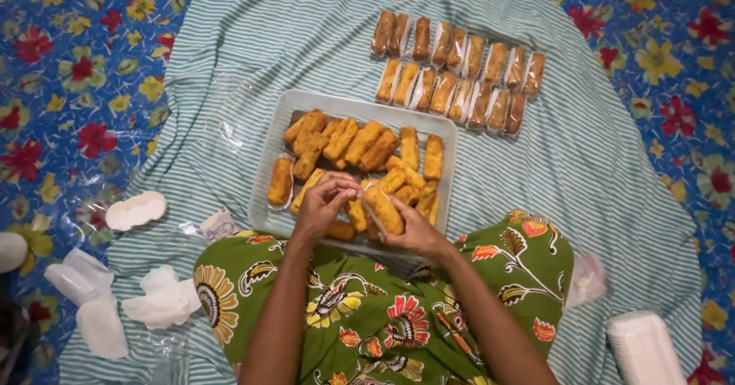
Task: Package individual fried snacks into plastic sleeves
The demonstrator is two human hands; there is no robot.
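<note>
Both hands (325, 201) (413, 232) hold fried roll (383, 207) angled down-right.

The right hand (413, 232) perhaps hides the fried roll's (383, 207) lower end.

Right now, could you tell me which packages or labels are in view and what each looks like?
Wrapped snacks: two rows beyond the tray, golden-brown bars in clear film.
Clear sleeve: between both hands, around one bar.
White cups: stack, bottom right.
Clear bags: bottom left, crumpled.
Paper slip: left of tray, pale.
</note>
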